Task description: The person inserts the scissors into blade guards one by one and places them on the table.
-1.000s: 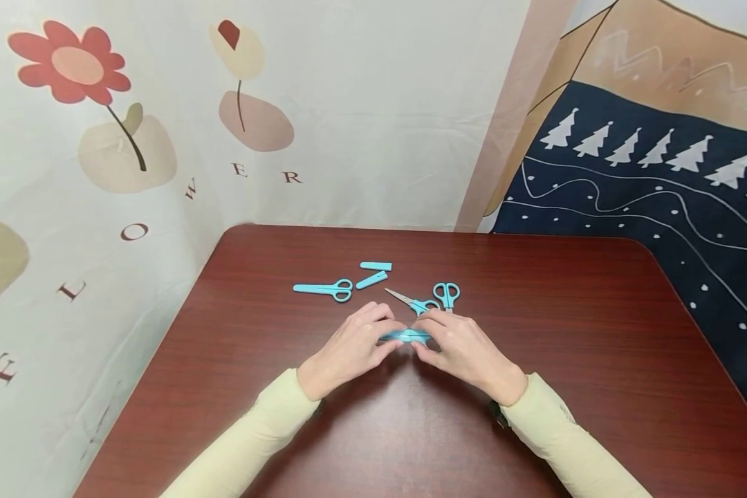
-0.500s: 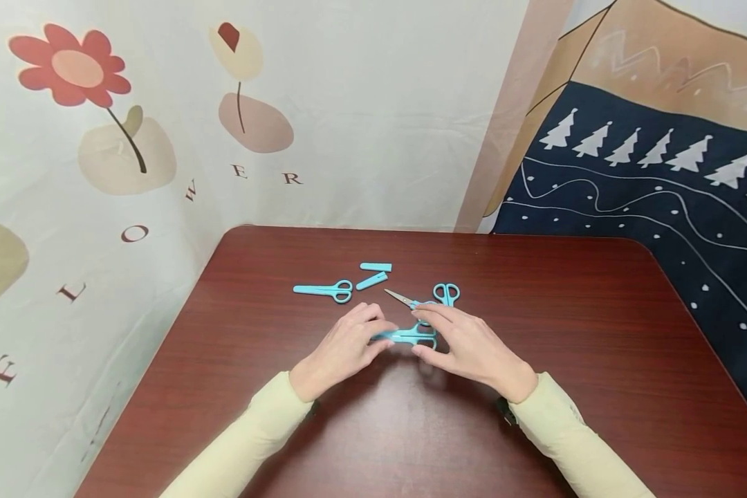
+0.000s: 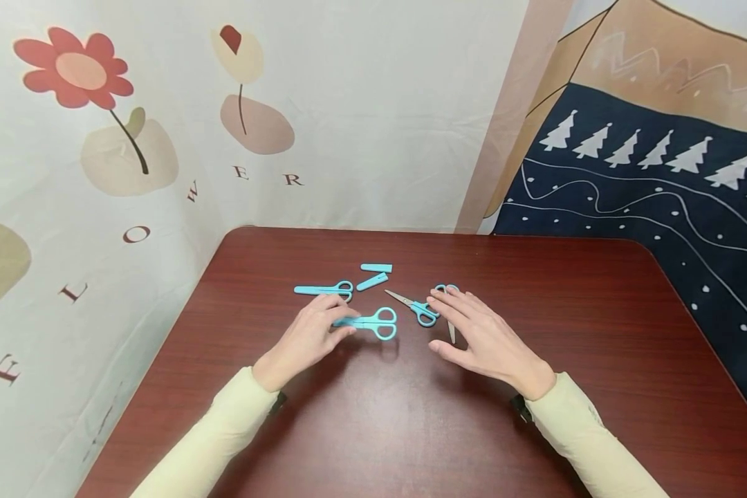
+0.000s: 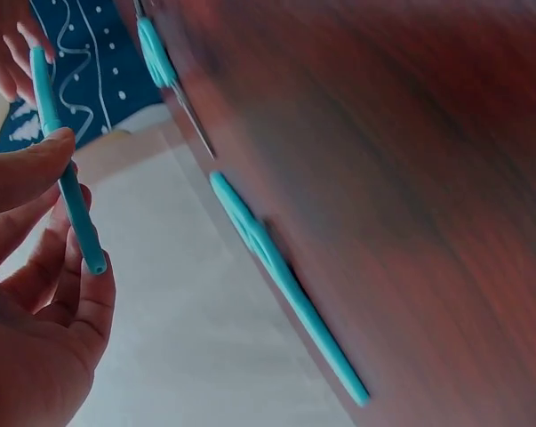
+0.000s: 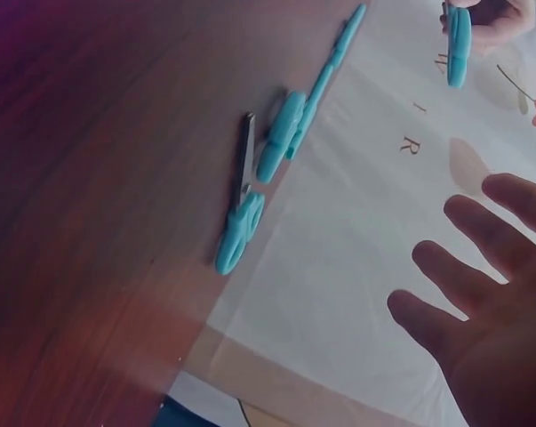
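Note:
My left hand [image 3: 305,339] pinches a pair of light-blue scissors [image 3: 367,323] by the blade end, handle loops pointing right. In the left wrist view these scissors [image 4: 77,213] are blue along their whole length, a sheath covering the blades, and are raised off the table. My right hand [image 3: 488,339] holds nothing; its fingers are extended and spread, as the right wrist view also shows. Under and beside it lie two pairs of scissors with bare blades: one [image 3: 416,306] pointing up-left, the other [image 3: 452,333] partly hidden by the fingers.
On the table [image 3: 373,429], sheathed blue scissors [image 3: 316,290] lie behind my left hand. Two loose blue blade sheaths [image 3: 376,268] rest beyond, close together. A printed cloth [image 3: 380,138] hangs behind the table's far edge.
My right hand has let go of the sheathed scissors and moved right, its fingers spreading. My left hand has carried those scissors to the left.

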